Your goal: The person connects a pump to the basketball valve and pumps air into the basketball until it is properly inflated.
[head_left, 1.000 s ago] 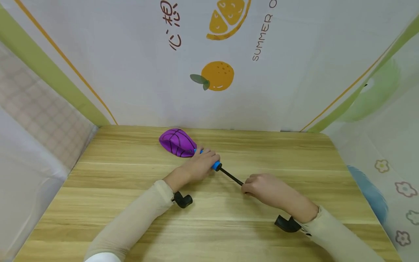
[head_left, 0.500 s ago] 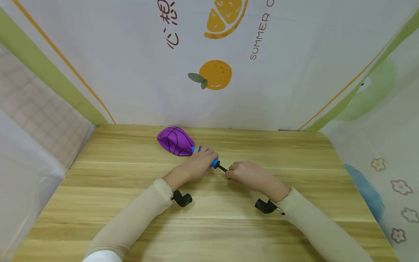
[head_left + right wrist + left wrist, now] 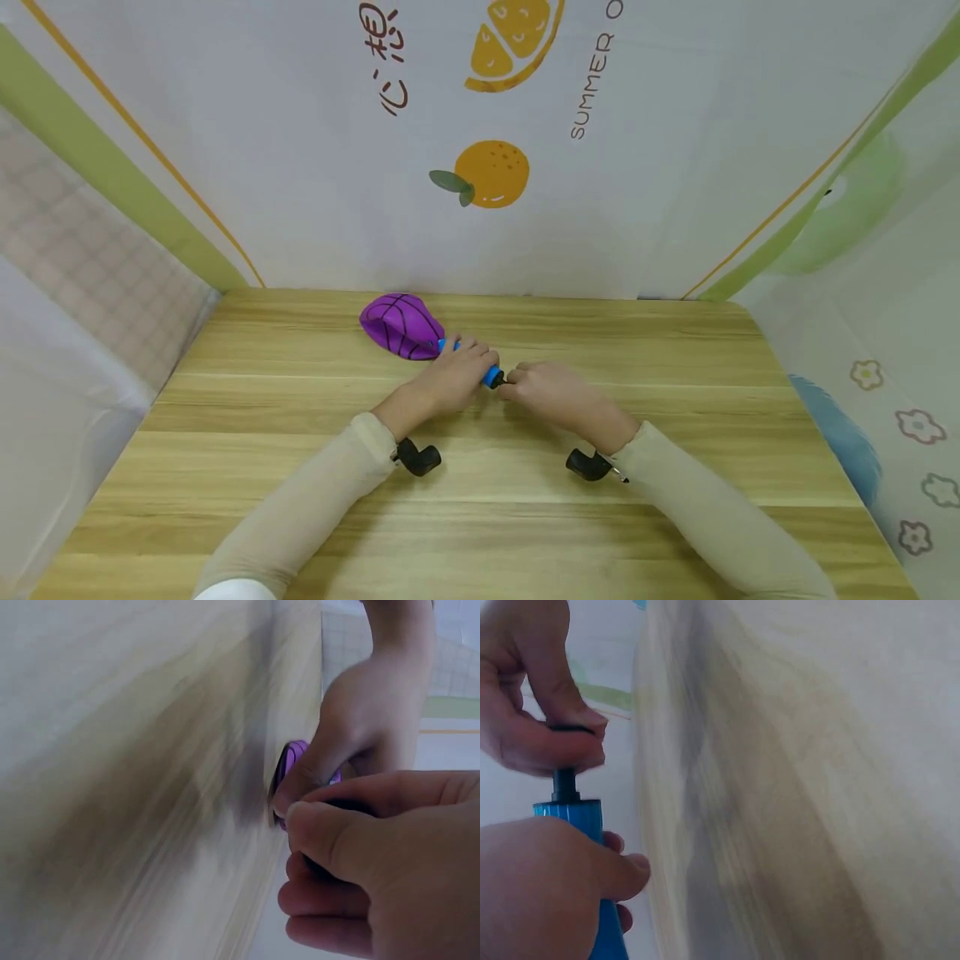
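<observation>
A blue hand pump (image 3: 492, 377) lies slantwise over the table, its nozzle end at a purple, partly collapsed ball (image 3: 402, 327) with black lines. My left hand (image 3: 456, 373) wraps round the pump's blue barrel. At the other end my right hand (image 3: 551, 396) pinches the black handle, close to the barrel's black cap. In the left wrist view only a short stretch of black rod (image 3: 565, 784) shows between the barrel and the right fingers (image 3: 555, 746). The ball has a deep dent facing me; in the right wrist view it is mostly hidden behind the left hand.
The wooden table (image 3: 480, 533) ends at a white cloth (image 3: 330, 208) printed with oranges at the back. Cloths also hang at the left and right sides. A black wrist mount (image 3: 418, 460) is on the left forearm, another black mount (image 3: 588, 465) on the right.
My right hand has moved left toward the left hand, sliding the black rod into the blue barrel. The left hand keeps its grip, and the ball stays dented in place.
</observation>
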Tool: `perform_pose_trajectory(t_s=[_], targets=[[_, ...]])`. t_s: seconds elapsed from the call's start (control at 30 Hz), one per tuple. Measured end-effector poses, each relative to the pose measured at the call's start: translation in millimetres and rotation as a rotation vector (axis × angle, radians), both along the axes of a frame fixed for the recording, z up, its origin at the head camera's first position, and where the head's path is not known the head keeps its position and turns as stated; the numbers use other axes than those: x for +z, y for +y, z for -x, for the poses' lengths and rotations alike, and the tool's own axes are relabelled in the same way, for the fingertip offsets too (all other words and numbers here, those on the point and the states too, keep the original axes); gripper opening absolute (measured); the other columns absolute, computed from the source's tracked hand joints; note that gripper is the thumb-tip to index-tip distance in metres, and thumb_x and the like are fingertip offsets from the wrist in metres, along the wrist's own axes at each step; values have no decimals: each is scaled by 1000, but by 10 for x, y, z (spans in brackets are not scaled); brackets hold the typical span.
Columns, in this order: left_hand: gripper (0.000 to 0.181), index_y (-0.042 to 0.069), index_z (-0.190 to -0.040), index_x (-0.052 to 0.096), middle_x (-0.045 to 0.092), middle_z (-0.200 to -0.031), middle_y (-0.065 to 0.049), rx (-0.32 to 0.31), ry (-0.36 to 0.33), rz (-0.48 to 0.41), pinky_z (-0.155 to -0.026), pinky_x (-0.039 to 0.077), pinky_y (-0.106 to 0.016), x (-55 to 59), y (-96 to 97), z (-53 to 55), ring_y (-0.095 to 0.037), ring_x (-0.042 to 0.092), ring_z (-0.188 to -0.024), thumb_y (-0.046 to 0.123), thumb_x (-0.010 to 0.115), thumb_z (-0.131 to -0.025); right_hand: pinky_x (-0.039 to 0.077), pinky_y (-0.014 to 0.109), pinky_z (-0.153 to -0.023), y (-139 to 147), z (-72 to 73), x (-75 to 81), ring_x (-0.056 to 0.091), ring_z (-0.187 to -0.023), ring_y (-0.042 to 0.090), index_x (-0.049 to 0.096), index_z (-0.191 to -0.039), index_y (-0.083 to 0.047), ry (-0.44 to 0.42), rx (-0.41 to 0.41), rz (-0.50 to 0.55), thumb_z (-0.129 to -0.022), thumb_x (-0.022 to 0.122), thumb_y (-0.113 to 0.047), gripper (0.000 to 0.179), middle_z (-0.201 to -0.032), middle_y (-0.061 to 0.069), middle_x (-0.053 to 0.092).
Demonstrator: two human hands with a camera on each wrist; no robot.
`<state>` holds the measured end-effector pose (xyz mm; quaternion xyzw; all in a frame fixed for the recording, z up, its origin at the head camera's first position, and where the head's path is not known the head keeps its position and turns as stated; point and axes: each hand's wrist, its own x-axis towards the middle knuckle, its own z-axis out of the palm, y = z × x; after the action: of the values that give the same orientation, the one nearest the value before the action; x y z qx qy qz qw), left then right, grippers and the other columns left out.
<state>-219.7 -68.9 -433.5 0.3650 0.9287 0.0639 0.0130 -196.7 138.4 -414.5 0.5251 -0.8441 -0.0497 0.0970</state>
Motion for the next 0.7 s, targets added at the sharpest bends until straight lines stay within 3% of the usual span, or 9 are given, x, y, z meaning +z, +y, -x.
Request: perform_pose_trajectory(t_s=[0.3, 0.47, 0.7], targets=[[26, 18, -109, 60, 62, -109, 2, -20, -5, -11, -114, 29, -58, -34, -64, 42, -23, 51, -117, 4, 70, -88, 46, 20, -59, 107, -189, -20, 53, -68, 12, 66, -86, -12, 47, 25, 18, -89, 76, -5, 12, -76, -2, 62], [29, 18, -110, 60, 62, -111, 3, -27, -12, -22, -116, 27, -57, -62, -79, 54, -22, 50, -118, 1, 69, -88, 53, 23, -63, 251, -346, 37, 63, -75, 13, 72, -91, -12, -47, 0, 41, -88, 77, -5, 9, -82, -1, 68], [28, 19, -109, 61, 64, -112, 3, -31, -17, -41, -116, 26, -58, -75, -87, 48, -22, 51, -119, 1, 68, -90, 51, 21, -63, 413, -501, 108, 60, -71, 8, 75, -89, -12, -173, -19, 89, -87, 77, -5, 8, -79, -4, 66]])
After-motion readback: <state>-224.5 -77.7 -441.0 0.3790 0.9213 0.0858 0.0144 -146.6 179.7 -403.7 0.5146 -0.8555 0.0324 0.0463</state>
